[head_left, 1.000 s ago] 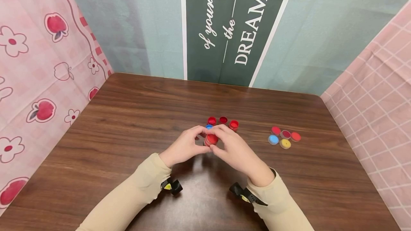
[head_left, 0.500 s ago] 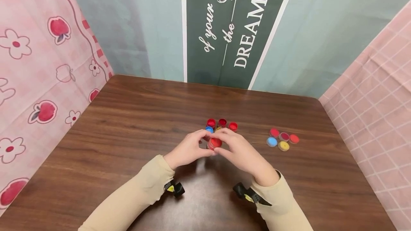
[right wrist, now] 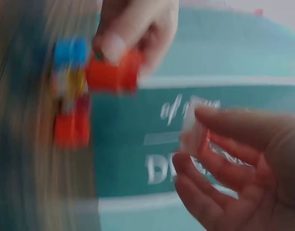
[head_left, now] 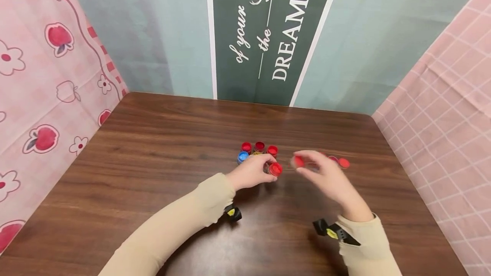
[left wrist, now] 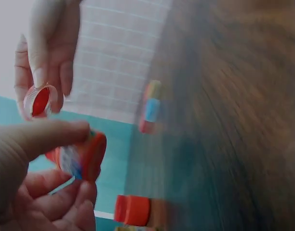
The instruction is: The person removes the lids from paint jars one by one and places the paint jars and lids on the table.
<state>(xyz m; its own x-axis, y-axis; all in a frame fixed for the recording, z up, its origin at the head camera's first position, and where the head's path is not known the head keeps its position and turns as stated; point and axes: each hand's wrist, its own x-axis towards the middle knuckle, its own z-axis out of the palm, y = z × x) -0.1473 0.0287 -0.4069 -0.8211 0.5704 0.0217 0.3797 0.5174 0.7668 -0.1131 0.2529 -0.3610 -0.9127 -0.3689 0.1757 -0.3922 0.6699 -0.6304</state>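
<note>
My left hand [head_left: 249, 173] grips a small open paint jar [head_left: 275, 169] filled with red, holding it above the table. To its right, my right hand [head_left: 327, 178] pinches a clear round lid [head_left: 298, 162] with red on its inside. In the left wrist view the lid [left wrist: 40, 102] is apart from the jar [left wrist: 85, 156]. The right wrist view is blurred, but the lid [right wrist: 193, 132] shows between thumb and fingers. Beyond my left hand stand open jars: a blue jar [head_left: 243, 157], a dark red jar [head_left: 259, 146] and several more, one yellow and partly hidden.
Removed lids lie on the table right of the jars, including a red lid [head_left: 344, 163] and a dark red lid [head_left: 333, 158]; my right hand covers others. The brown wooden table [head_left: 153, 139] meets hanging cloths at the back and sides.
The lid has come off the red jar. My right hand has moved right with it, while my left hand has shifted slightly right, still holding the jar.
</note>
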